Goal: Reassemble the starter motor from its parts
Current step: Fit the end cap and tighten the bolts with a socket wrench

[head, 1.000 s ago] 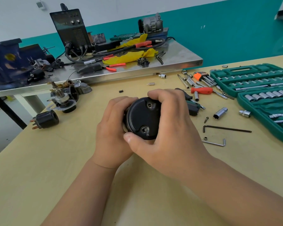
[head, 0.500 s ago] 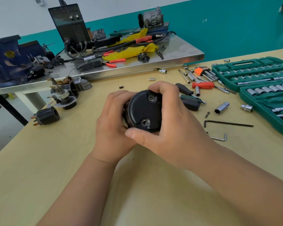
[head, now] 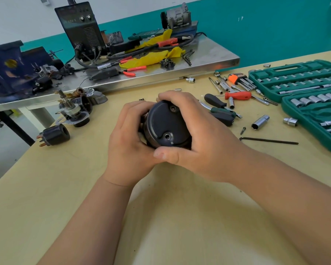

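Note:
A black round starter motor body (head: 165,125) sits between both hands over the wooden table (head: 65,188), its end cap with two screw holes facing me. My left hand (head: 128,144) grips its left side. My right hand (head: 199,138) wraps over the top and right, thumb curled under the cap's lower edge. The rest of the body is hidden behind my fingers. Loose parts lie at the left: a black solenoid with copper pins (head: 54,134) and an armature and drive housing cluster (head: 77,108).
Screwdrivers (head: 221,109), sockets, a deep socket (head: 260,122), a small screw (head: 242,130) and a long hex key (head: 268,140) lie to the right. An open green socket set case (head: 313,96) fills the right edge. A steel bench (head: 141,73) with tools stands behind.
Both hands keep their grip on the motor body; the end cap has turned slightly so its screw holes sit at a new angle. The camera view has shifted a little.

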### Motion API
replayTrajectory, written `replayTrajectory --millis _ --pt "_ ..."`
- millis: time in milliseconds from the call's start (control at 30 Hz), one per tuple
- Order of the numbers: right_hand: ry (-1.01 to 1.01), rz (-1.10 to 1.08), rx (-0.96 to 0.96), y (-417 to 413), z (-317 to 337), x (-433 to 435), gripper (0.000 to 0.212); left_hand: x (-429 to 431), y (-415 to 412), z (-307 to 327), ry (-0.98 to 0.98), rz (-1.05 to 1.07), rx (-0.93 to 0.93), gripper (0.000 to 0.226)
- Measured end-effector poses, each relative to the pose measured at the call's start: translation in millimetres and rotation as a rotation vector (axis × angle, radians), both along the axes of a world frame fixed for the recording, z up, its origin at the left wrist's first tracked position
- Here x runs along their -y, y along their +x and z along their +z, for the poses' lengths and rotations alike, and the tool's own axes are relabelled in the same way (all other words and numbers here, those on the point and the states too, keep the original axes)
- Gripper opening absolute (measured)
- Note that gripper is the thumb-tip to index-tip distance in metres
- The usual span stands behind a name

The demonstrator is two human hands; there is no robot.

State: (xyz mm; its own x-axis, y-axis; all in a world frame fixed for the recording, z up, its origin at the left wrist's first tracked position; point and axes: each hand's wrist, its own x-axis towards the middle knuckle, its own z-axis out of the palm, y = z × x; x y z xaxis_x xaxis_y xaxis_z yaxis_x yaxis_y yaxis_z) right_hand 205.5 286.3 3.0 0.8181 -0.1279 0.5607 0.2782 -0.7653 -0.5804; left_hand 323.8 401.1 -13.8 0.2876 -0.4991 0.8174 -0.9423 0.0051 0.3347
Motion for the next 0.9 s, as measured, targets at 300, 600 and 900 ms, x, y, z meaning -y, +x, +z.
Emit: replayTrajectory --millis 300,600,900 --pt "-0.031 0.068 -0.051 -2.5 4.5 4.3 0.076 -1.8 8.2 -4.2 -0.001 -0.044 -0.009 0.068" --pt "0.042 0.046 -0.028 -1.8 1.8 2.3 0.077 -1.3 9.6 -3.6 -0.014 -0.070 0.009 0.066" --pt "0.067 0.062 0.003 -1.6 0.3 3.0 0.076 -1.4 11.0 -5.5 -0.031 -0.081 0.019 0.065"
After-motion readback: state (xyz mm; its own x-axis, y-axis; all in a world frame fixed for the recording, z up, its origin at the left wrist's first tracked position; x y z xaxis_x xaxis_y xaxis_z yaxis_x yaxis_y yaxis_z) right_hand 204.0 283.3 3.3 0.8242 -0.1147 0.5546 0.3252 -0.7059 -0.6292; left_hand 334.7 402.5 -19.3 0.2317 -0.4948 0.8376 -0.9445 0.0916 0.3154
